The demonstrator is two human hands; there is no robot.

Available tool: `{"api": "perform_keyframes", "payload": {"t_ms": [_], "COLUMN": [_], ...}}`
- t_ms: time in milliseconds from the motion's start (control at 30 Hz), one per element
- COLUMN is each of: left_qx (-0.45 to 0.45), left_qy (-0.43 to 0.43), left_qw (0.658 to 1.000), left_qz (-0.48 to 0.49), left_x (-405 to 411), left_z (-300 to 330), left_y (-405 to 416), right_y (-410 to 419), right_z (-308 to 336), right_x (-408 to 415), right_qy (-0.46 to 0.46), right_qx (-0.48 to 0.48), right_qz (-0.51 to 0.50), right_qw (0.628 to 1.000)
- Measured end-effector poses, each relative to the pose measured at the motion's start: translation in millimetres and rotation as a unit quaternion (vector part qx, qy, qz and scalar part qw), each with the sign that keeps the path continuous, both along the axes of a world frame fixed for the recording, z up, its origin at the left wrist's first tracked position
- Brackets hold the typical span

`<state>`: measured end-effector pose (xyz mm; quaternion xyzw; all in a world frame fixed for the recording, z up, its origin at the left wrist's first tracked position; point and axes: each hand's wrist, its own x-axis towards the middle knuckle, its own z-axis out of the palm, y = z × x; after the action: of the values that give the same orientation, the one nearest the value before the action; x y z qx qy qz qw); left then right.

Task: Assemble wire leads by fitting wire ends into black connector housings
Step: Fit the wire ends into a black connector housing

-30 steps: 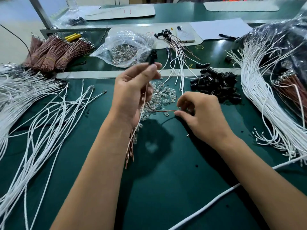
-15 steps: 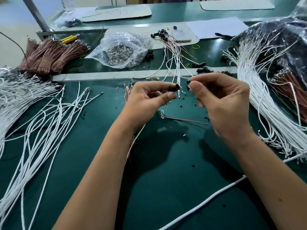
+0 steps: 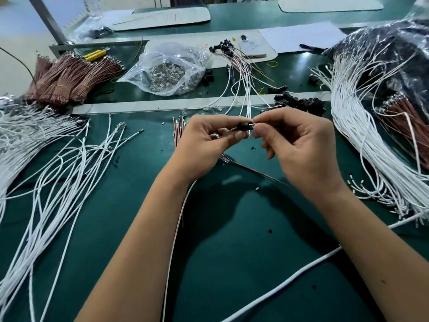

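My left hand (image 3: 206,145) pinches a small black connector housing (image 3: 245,126) between thumb and fingers above the green mat. My right hand (image 3: 299,147) meets it from the right, fingertips closed on a tiny clear part at the housing's open end (image 3: 253,123). A brown wire (image 3: 253,171) trails down from under my hands across the mat, and a white wire (image 3: 176,228) runs along my left forearm. A pile of loose black housings (image 3: 299,102) lies just beyond my right hand. Finished leads with black ends (image 3: 241,70) lie fanned out farther back.
White wires spread at the left (image 3: 46,163) and in a large bundle at the right (image 3: 362,135). Brown wire bundles (image 3: 69,77) lie at the back left, a clear bag of small parts (image 3: 169,70) at the back centre, and a phone (image 3: 253,46) behind it.
My hands came together: the right hand rose from the mat toward the left, and the housing now sits between both sets of fingertips. The brown wire now hangs below them.
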<state>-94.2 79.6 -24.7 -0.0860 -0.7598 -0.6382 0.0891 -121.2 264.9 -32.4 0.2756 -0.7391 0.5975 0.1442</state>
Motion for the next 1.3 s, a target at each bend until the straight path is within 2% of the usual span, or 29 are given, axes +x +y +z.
{"api": "perform_keyframes", "payload": {"t_ms": [167, 400, 533, 700, 967, 1300], "left_qx": [-0.028, -0.003, 0.027, 0.007, 0.023, 0.056], "left_qy": [0.009, 0.009, 0.024, 0.037, 0.017, 0.020], "left_qw": [1.000, 1.000, 0.999, 0.999, 0.999, 0.998], "left_qz": [0.011, 0.024, 0.028, 0.025, 0.014, 0.031], "left_x": [0, 2, 2, 1, 0, 1], "left_z": [-2, 0, 0, -1, -5, -4], "left_y": [-1, 2, 3, 4, 4, 11], "right_y": [0, 2, -1, -3, 2, 1], "right_z": [-4, -4, -5, -9, -10, -12], "right_x": [-3, -5, -3, -2, -5, -5], "right_qy": [-0.032, -0.082, -0.092, -0.093, -0.089, -0.140], "right_qx": [-0.012, -0.052, -0.061, -0.069, -0.046, -0.126], "right_qz": [0.006, 0.047, 0.051, 0.040, 0.062, 0.092], "right_qw": [0.999, 0.994, 0.993, 0.992, 0.993, 0.978]}}
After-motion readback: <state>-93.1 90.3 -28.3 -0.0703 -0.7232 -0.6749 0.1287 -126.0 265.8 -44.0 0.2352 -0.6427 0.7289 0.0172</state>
